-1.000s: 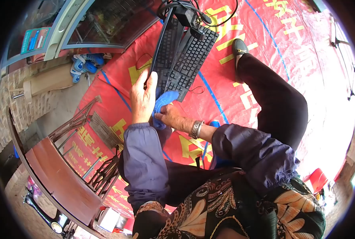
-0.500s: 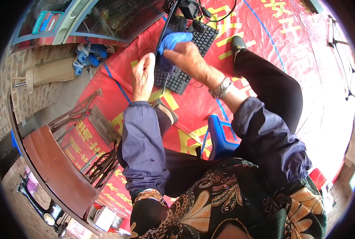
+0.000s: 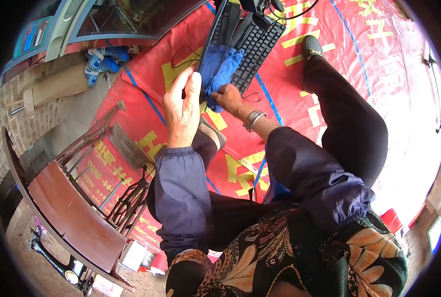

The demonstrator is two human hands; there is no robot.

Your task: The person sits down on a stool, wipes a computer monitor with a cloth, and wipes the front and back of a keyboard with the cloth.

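From my cam: L hand [image 3: 181, 110] pinches a black panel [image 3: 211, 38] at its near end; R hand [image 3: 230, 100], fingers pinching blue cloth [image 3: 223, 71], btwn panel & keyboard [image 3: 260, 44], red sheet [image 3: 288, 81] below.

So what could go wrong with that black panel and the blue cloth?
The thin black panel might tip or slip: the left hand appears to grip it near one end. The blue cloth in the right hand could bump the keyboard, which it partly overlaps in view. The looped black cable might get snagged.
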